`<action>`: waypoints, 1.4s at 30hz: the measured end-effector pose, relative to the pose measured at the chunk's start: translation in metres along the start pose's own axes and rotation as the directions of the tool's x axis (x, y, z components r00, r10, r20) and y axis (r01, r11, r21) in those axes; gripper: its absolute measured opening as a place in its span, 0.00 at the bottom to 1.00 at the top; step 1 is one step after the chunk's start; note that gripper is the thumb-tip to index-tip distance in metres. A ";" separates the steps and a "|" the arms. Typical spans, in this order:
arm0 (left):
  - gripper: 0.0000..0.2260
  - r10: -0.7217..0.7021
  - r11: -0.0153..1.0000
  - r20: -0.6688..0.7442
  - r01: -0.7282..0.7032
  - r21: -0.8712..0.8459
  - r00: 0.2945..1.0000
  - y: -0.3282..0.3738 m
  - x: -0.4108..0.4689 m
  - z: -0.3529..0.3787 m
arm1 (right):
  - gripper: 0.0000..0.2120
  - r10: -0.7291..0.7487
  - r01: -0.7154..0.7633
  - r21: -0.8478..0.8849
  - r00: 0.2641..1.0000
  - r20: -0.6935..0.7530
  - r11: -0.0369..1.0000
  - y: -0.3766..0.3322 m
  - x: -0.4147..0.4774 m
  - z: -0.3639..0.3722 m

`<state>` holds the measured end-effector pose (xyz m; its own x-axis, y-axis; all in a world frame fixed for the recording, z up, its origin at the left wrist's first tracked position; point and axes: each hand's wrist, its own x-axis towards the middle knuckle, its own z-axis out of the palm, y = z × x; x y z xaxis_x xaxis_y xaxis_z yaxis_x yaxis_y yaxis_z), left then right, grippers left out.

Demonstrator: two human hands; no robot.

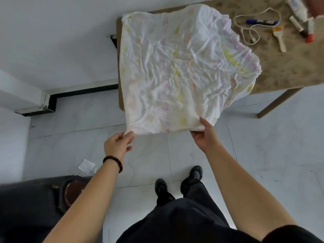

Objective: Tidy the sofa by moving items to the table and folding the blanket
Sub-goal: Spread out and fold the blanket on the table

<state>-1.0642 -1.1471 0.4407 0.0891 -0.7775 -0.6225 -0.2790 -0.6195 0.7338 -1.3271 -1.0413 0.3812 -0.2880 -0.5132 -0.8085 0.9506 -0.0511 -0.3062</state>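
Head view: left hand (116,143), right hand (205,135) pinch blanket (178,67) corners; length seemingly runs away across table (284,67).

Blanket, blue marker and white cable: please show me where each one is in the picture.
blanket (175,67), head view, on its crumpled middle.
blue marker (262,22), head view, on the middle of its barrel.
white cable (253,40), head view, on its plug end.

1. No text, brand or number can be read anywhere.
2. The blue marker (262,22) lies on the table (284,71), far beyond and right of where the right hand (206,135) grips the blanket (175,67). Its label band is too blurred to read.
3. The white tube (298,7), farther right still, has faint print that is illegible.
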 end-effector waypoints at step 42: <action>0.08 0.012 0.937 -0.229 -0.091 -0.337 0.973 0.029 0.002 -0.042 | 0.19 -0.398 0.350 0.460 0.917 0.008 0.816 -0.017 -0.057 -0.028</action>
<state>-1.0322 -1.1708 0.4722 0.3018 -0.7893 -0.5347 0.0529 -0.5461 0.8360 -1.3298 -0.9871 0.4177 -0.6419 -0.4570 -0.6157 0.7279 -0.6157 -0.3019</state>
